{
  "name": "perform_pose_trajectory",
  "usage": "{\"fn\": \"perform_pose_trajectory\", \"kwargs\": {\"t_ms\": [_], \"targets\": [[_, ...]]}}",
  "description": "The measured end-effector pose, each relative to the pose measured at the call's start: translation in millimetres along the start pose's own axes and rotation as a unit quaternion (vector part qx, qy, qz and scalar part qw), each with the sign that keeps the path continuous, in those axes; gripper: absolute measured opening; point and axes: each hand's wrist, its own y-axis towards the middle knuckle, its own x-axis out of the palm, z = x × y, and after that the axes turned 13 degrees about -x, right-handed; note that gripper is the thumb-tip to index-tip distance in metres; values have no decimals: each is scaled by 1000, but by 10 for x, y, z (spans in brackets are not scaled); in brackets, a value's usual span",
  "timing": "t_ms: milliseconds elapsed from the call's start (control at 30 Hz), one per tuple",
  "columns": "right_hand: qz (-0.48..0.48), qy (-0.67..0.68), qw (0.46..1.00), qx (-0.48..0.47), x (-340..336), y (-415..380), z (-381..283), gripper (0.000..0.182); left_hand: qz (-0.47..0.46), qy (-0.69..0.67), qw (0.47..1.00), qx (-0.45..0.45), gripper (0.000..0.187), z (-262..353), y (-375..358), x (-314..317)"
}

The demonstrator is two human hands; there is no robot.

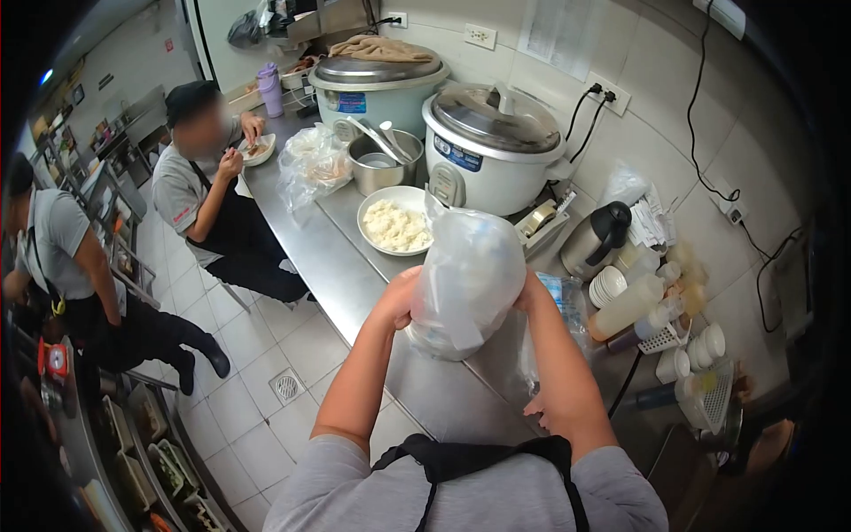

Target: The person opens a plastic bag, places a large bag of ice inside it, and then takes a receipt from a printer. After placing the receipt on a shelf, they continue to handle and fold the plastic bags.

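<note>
A whitish, translucent plastic bag [470, 275] stands bulging on the steel counter in front of me; its contents are blurred by the plastic. My left hand [402, 300] is closed on the bag's left side, fingers curled against it. On the opposite side my right hand [530, 294] grips the bag, its fingertips mostly hidden behind the plastic. Just beyond the bag sits a white bowl [365, 218] of rice [396, 226], partly covered by the bag's upper edge.
Two large rice cookers [496, 164] line the wall, near a metal pot [377, 173] with utensils. At right are a thermal jug [598, 239], sauce bottles [625, 306] and small cups [608, 287]. A seated person [213, 177] eats at left; another person [75, 248] stands behind.
</note>
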Motion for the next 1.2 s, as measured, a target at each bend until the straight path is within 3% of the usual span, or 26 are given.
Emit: {"fn": "perform_pose_trajectory", "kwargs": {"t_ms": [100, 200, 267, 333, 467, 667, 967, 1200], "targets": [[-36, -3, 999, 17, -104, 96, -29, 35, 8, 152, 988, -28, 20, 117, 7, -38], [-58, -8, 998, 24, -146, 131, -35, 34, -79, 93, 988, -97, 21, -39, 129, -63], [-63, -10, 998, 22, -186, 99, -45, 34, -153, -48, 978, -134, 24, -321, 282, -144], [-63, -10, 998, 17, -232, 37, -58, 34, -211, -155, 948, -181, 27, -454, 249, -91], [-60, -12, 998, 8, -312, -102, -29, 34, -361, -246, 876, -206, 30, -695, 391, -184], [-46, -15, 999, -23, -369, -368, 7, 33, -244, -279, 913, -168, 30, -928, 470, -195], [-16, -80, 986, -147, -284, -1002, 235, 33, -200, -251, 933, -164, 31, -1298, 104, -86], [20, -210, 939, -270, -421, -1853, 380, 32, -177, -269, 936, -142, 35, -1467, -479, 27]]}}
